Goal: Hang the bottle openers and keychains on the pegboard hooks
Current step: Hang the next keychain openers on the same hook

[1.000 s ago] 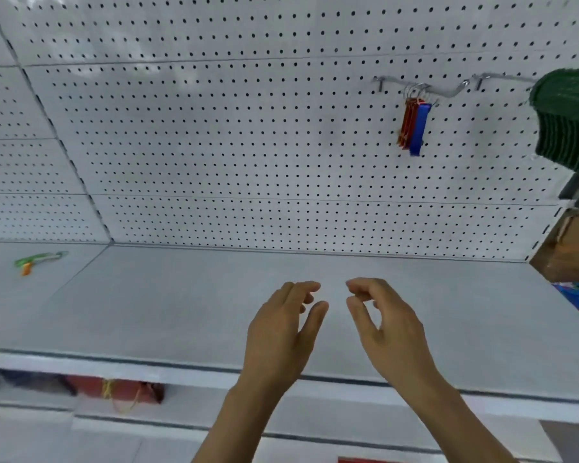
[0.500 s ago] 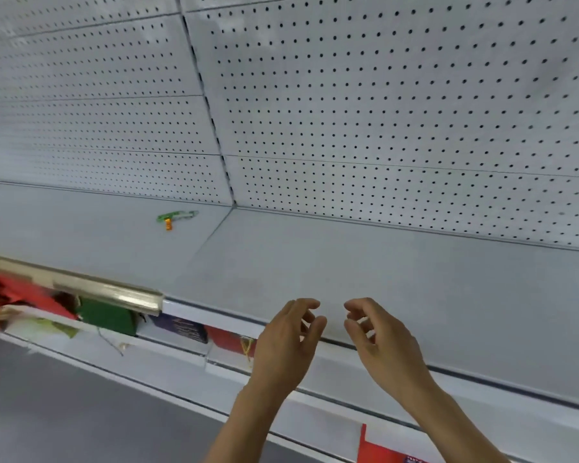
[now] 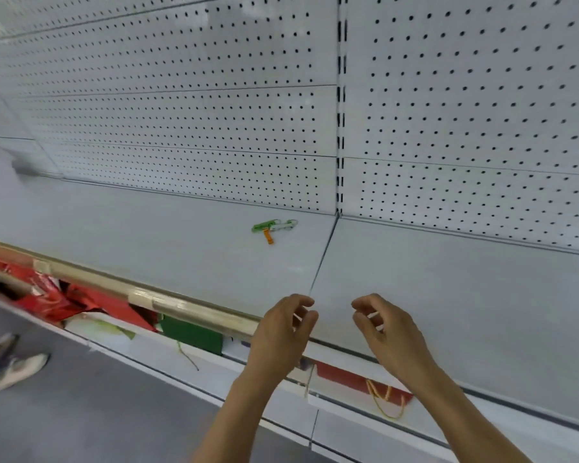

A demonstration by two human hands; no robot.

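Bottle openers and keychains: none in either hand. Left hand [image 3: 283, 332] and right hand [image 3: 386, 332] hovered over the shelf's front edge, grip loosely curled on each, holding nothing. Judged step: reaching for the next piece. Beyond them, a small green, white and orange keychain cluster [image 3: 274, 227] lay on the pale grey shelf [image 3: 181, 242], well apart from both hands, path unobstructed. White perforated pegboard [image 3: 448, 111] behind; no hooks in view.
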